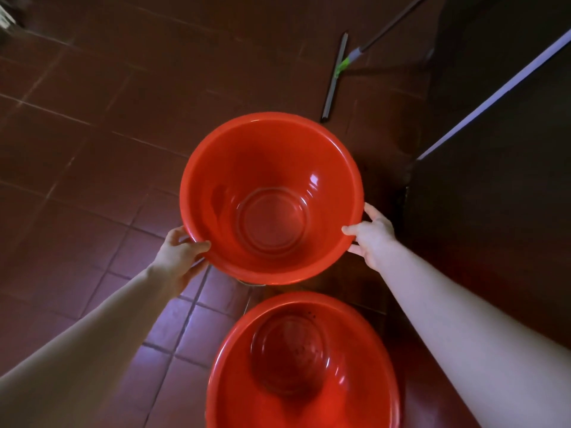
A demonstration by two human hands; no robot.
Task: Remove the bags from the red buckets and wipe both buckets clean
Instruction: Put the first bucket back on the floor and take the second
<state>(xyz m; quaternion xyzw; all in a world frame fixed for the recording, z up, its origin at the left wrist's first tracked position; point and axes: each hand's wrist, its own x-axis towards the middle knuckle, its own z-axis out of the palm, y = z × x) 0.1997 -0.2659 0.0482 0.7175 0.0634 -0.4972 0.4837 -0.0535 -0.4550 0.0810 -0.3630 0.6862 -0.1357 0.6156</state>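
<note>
Looking down, the far bucket point(216, 168) sits just beyond the near bucket point(364, 350), and neither has a bag in it. It looks like light, stiff, glossy plastic, probably slick, so the rolled rim is the best place to hold it. My left hand point(179, 257) and right hand point(370, 239) grip opposite sides of that rim, thumbs over the edge and arms stretched forward.

Two forearms are seen, the left forearm point(92, 329) and the right forearm point(463, 319), and each is uncovered from the wrist down to the edge of the picture. The left hand point(177, 250) and the right hand point(372, 237) are bare as well. Both forearms are shown slim at the wrist and wider toward the lower corners.
</note>
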